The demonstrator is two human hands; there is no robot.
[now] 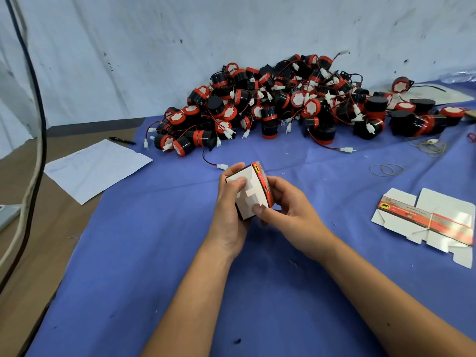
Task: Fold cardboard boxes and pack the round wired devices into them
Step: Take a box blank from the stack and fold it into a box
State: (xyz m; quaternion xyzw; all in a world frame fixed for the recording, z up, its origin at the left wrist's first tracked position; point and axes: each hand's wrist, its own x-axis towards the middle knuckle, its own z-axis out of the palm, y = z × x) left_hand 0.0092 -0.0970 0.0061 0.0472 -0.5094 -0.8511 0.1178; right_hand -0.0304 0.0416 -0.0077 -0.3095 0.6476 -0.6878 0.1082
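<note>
Both hands are on one small cardboard box (251, 191), held up over the blue cloth (159, 253) on the bench. The left hand (230, 202) grips its left side, thumb pressing the white flaps; the right hand (286, 204) grips the right side. One flat unfolded box (422, 222) lies to the right. Behind sits a big pile of round wired devices (283, 104), too many to count. One paper sheet (95, 168), one pen (122, 140).

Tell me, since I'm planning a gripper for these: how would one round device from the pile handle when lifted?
A device would likely roll if laid on its side, being a squat cylinder. Its thin wire looks floppy and would probably trail. Wires cross in the pile, so neighbours may snag and drag along.
</note>
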